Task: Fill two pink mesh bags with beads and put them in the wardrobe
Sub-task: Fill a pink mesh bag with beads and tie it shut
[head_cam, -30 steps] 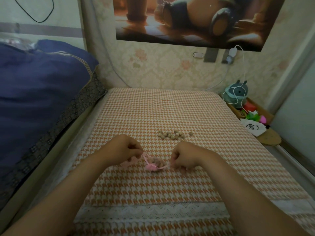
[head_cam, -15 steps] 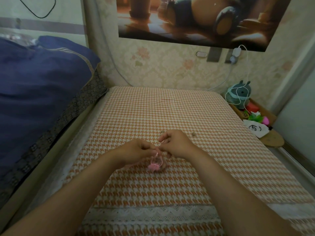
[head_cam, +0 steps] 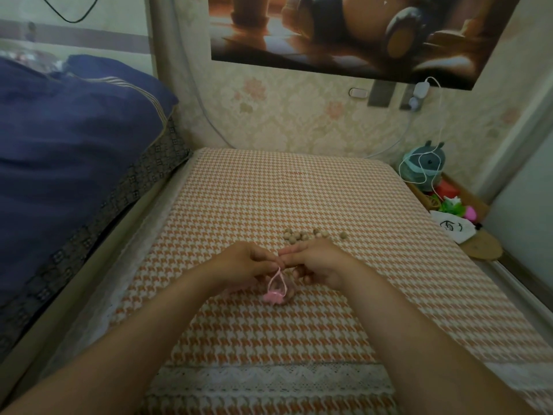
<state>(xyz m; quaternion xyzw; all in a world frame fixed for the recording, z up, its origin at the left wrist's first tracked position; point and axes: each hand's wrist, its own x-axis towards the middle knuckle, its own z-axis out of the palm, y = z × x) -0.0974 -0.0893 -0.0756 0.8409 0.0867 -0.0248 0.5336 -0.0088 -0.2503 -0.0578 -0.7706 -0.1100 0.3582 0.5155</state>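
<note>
We count two hands, one pink bag, one pink string and one loose scatter of beads. The left hand (head_cam: 244,265) and the right hand (head_cam: 317,263) meet fingertip to fingertip over the orange-and-white checked cloth (head_cam: 269,199). Both pinch the top of the string (head_cam: 277,276) between thumb and forefinger. The right hand's other fingers are curled under its palm.

The string runs down from that pinch in a narrow loop to the bag (head_cam: 279,292). The bag rests on the cloth just below the fingertips, nearer to us, between the two wrists. Its gathered neck makes a pink ruffle on the left, and brownish round shapes show through the mesh.

The beads (head_cam: 300,235) lie in a small cluster just beyond the right hand's knuckles, apart from the bag. We make out roughly ten, though the hand may hide some. One more bead (head_cam: 343,235) sits alone a little to the right of them.

Around this we count one blue quilt (head_cam: 74,130) on the left, one poster (head_cam: 344,34) on the wall, and one grey-green soft toy (head_cam: 425,163) at the far right.
</note>
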